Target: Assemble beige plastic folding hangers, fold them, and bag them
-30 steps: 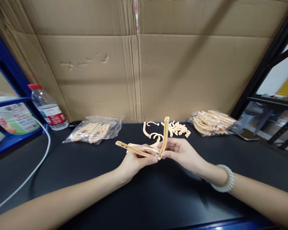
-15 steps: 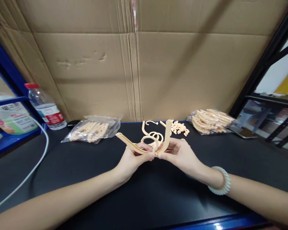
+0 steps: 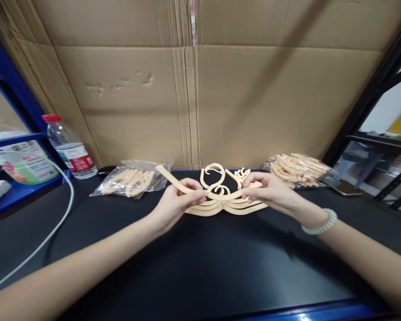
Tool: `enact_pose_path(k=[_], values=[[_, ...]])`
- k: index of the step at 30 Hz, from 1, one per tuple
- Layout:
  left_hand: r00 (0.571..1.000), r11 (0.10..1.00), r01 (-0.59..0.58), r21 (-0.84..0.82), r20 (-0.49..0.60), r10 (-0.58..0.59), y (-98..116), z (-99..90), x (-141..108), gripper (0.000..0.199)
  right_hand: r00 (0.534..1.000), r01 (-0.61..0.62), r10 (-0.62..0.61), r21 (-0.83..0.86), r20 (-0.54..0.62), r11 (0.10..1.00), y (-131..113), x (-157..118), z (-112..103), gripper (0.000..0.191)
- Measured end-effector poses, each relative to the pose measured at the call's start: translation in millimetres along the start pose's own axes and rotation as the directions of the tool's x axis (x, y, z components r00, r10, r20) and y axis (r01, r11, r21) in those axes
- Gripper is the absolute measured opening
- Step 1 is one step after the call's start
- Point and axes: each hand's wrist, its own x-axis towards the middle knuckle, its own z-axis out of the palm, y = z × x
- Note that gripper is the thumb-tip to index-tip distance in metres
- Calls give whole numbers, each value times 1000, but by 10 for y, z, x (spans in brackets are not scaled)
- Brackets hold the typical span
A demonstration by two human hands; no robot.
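Both hands hold a beige plastic clothes hanger (image 3: 225, 196) in front of me, its arms spread outward from the middle. My left hand (image 3: 178, 200) is closed round the left arm close to the centre joint, and that arm slants up past the fingers. Pinched in my right hand (image 3: 270, 191) is the right arm, whose outer end is hidden by the fingers. A round hook (image 3: 215, 165) rises above the joint. Just behind and below lie several beige hangers (image 3: 205, 209) with spread arms, nested together on the black table.
Clear bags of beige parts lie left (image 3: 130, 180) and right (image 3: 296, 169). Small loose hook pieces (image 3: 243, 173) sit near the back edge. A red-capped bottle (image 3: 71, 149), a white cable (image 3: 62, 216) and a phone (image 3: 342, 187) are at the sides. Cardboard (image 3: 137, 89) stands behind.
The hanger's right arm has swung down from upright to nearly level. My right hand has moved outward along it, and both hands are slightly higher. The nested hangers behind are now in sight.
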Motion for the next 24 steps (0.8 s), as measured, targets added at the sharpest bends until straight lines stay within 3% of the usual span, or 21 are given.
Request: enact_pose_path(k=[4, 8, 11, 14, 19, 24], values=[[996, 998, 10, 64, 83, -16, 170, -252, 164, 18, 998, 64, -57, -254, 37, 965, -119, 70, -370, 24], [986, 952, -59, 299, 165, 9, 236, -462, 262, 19, 987, 122, -43, -547, 156, 828, -180, 61, -558, 22], [967, 804, -162, 572, 256, 13, 272, -547, 290, 19, 966, 146, 37, -657, 255, 740, -213, 39, -581, 21], [912, 615, -288, 734, 406, -56, 323, -564, 285, 18, 938, 173, 110, -719, 328, 673, -229, 31, -557, 23], [778, 408, -566, 716, 628, -22, 293, -521, 250, 11, 905, 292, 99, -776, 413, 559, -184, 54, -526, 25], [751, 317, -618, 719, 660, -33, 140, -510, 231, 5, 892, 330, 99, -784, 442, 525, -89, 85, -538, 26]])
